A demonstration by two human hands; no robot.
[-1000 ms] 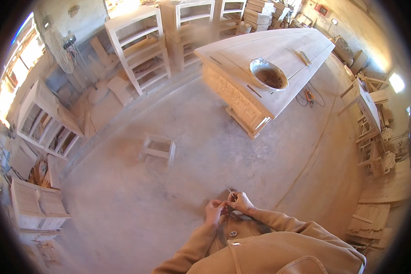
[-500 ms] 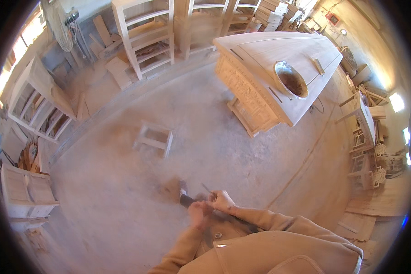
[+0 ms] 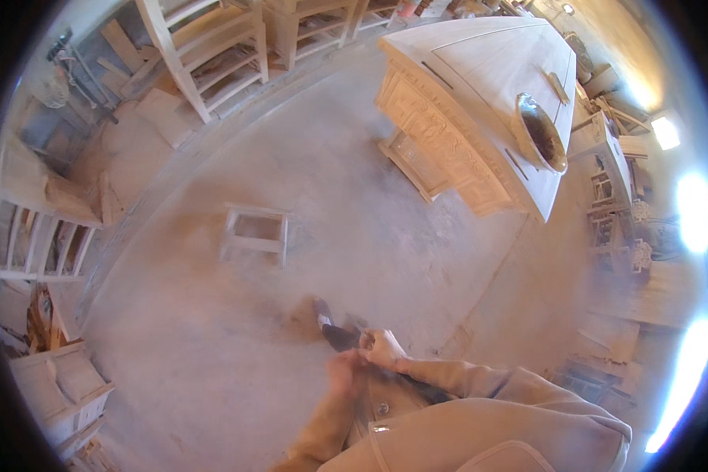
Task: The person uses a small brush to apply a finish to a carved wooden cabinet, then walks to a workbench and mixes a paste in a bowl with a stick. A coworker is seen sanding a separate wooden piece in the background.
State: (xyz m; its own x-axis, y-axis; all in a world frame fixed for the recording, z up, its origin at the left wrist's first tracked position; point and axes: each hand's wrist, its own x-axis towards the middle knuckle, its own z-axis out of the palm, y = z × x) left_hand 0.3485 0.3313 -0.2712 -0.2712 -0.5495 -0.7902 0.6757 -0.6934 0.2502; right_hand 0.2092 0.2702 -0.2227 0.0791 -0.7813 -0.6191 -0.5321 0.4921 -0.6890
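Observation:
My right hand (image 3: 381, 348) is curled closed in front of my tan coat (image 3: 480, 440). Something thin and dark seems to stick out past its fingers, too blurred to name. Directly beside it, my left hand (image 3: 344, 373) meets the right at the fingers, smeared by motion, so its grip does not show. A dark shoe (image 3: 322, 312) and trouser leg show just beyond the hands.
Ahead to the right stands a carved wooden table (image 3: 480, 86) bearing a bowl (image 3: 540, 132) and a small wooden piece (image 3: 558, 88). A small wooden frame (image 3: 257, 245) is on the dusty floor. Shelf frames (image 3: 212, 63) and a cabinet (image 3: 63, 385) line the left.
The view has turned, so the table sits farther right and the left-hand furniture has shifted in the picture. Both hands stay together; the thin grey piece at my right hand shows less plainly.

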